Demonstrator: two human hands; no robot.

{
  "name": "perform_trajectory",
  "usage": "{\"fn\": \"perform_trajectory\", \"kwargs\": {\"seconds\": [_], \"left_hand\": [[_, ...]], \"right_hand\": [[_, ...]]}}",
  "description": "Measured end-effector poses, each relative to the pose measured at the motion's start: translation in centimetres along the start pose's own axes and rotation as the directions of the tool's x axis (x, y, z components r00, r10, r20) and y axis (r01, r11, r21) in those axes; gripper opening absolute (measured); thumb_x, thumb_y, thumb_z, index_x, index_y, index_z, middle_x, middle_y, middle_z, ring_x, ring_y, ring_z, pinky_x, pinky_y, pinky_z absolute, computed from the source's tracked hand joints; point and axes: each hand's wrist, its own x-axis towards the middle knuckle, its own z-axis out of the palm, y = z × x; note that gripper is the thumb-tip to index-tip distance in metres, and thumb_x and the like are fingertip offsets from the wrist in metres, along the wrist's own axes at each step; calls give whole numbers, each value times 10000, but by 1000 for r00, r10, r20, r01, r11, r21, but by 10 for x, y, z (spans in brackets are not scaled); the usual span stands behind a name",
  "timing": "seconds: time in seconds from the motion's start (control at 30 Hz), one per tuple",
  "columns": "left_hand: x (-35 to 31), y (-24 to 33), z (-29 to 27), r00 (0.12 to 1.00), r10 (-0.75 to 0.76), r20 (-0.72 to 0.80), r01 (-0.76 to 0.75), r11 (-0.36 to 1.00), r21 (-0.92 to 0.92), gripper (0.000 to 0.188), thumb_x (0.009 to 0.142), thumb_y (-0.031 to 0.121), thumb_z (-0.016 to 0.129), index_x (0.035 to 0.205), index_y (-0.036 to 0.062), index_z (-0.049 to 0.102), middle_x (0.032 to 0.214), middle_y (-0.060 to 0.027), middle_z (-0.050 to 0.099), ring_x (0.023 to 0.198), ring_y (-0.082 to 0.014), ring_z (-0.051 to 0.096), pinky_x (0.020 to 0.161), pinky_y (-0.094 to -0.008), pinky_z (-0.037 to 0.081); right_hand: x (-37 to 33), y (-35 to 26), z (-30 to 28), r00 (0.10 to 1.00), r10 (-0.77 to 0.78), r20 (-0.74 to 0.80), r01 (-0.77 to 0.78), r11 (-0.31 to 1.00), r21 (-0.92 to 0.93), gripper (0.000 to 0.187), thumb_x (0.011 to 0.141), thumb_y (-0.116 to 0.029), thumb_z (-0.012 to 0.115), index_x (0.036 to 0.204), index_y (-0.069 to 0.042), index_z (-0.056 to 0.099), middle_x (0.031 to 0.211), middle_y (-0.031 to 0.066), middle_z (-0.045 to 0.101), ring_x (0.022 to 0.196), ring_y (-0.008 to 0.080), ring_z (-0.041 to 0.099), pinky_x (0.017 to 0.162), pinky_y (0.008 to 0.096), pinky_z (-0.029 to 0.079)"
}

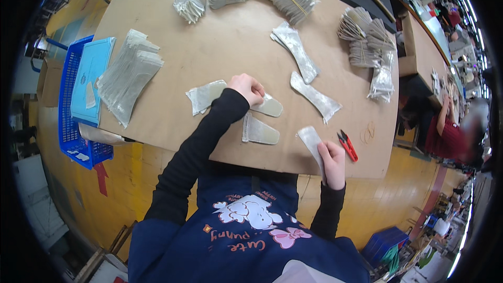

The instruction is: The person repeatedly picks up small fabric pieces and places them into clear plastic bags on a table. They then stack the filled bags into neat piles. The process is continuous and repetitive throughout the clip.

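Note:
My left hand rests closed on a flat silvery insole-shaped piece lying on the brown table, beside a clear bag. My right hand grips the near end of another silvery piece at the table's front edge. One more loose piece lies between my hands. Two longer silvery pieces lie farther out.
Red snips and a rubber band lie right of my right hand. A fanned stack of pieces sits at left, banded bundles along the far side. A blue crate stands left; another person works at right.

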Motion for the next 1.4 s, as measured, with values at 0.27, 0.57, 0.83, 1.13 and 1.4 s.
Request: {"fn": "perform_trajectory", "kwargs": {"seconds": [0.27,0.57,0.83,1.13,1.4], "left_hand": [[-1,5,-3,1000,7,22,-7,999,31,197,691,143,753,866,55,774,783,-88,748,730,-197,724,742,-307,573],[0,3,3,1000,14,-4,-14,998,69,184,707,136,738,865,44,760,757,-88,737,722,-204,719,731,-318,570],[-7,-8,-4,999,12,35,-2,966,-258,241,774,131,790,945,-27,728,791,-45,708,710,-90,641,704,-247,532],[-14,-5,23,984,68,-166,-79,995,-60,247,737,87,805,906,12,642,795,-77,647,713,-175,638,701,-321,537],[-60,-4,39,869,256,-424,-313,947,-68,126,874,80,705,950,4,640,886,-47,639,703,-100,587,647,-261,494]], "right_hand": [[54,-31,37,969,-220,114,243,932,-268,247,951,-179,642,925,64,675,651,99,584,604,105,510,573,285,425],[92,-38,53,865,-249,435,438,798,-415,250,906,-210,666,897,39,694,647,184,585,535,247,516,551,346,426],[98,-35,68,883,-312,350,463,699,-545,293,905,-275,625,883,3,715,702,216,617,635,351,615,601,406,467],[91,-33,79,902,-390,187,391,550,-738,275,862,-275,680,814,-5,703,700,175,647,648,328,629,623,409,485],[117,-18,37,865,-485,-129,173,530,-830,206,843,-235,726,996,-114,658,1044,75,603,1068,262,549,917,464,380]]}}
